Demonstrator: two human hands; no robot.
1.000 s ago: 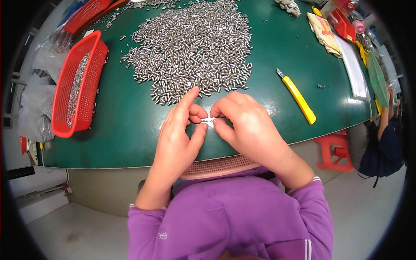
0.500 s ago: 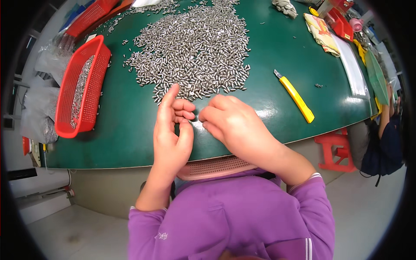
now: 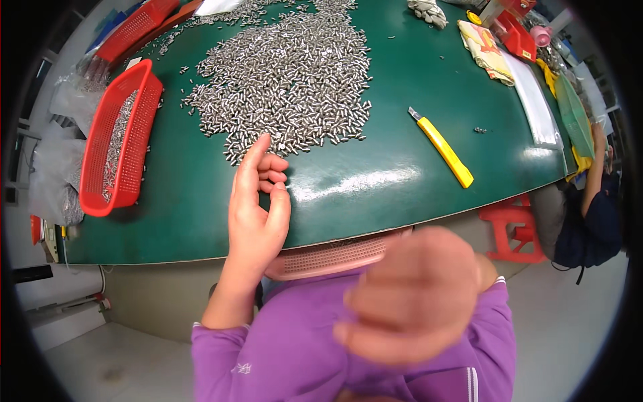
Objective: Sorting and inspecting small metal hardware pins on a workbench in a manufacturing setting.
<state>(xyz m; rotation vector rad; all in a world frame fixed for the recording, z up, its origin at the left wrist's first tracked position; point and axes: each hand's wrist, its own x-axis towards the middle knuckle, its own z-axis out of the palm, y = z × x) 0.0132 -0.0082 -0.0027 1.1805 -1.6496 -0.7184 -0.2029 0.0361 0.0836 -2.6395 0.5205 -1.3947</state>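
Note:
A wide heap of small bullet-shaped metal pins [image 3: 288, 80] covers the middle of the green table. At its near edge my left hand [image 3: 258, 201] rests palm inward on the tabletop, index finger stretched toward the pins. Its other fingers are loosely curled and the thumb stands up; I see nothing held. My right hand [image 3: 415, 295] is lifted off the table in front of my purple top, close to the camera. Motion blurs its fingers, so whether it holds anything cannot be told. Below the table edge, partly behind that hand, is a pink basket [image 3: 328, 261].
A red perforated basket [image 3: 149, 100] with more pins stands at the left beside plastic bags [image 3: 57, 161]. Right of the heap lies a yellow utility knife [image 3: 445, 151], blade out. Farther right are a folded cloth [image 3: 485, 53], clear plastic sheets [image 3: 532, 100] and another person's arm [image 3: 595, 171].
My right hand has left the tabletop beside the left hand, coming back and up toward my body. The left hand keeps its pose. The whole view has shifted slightly.

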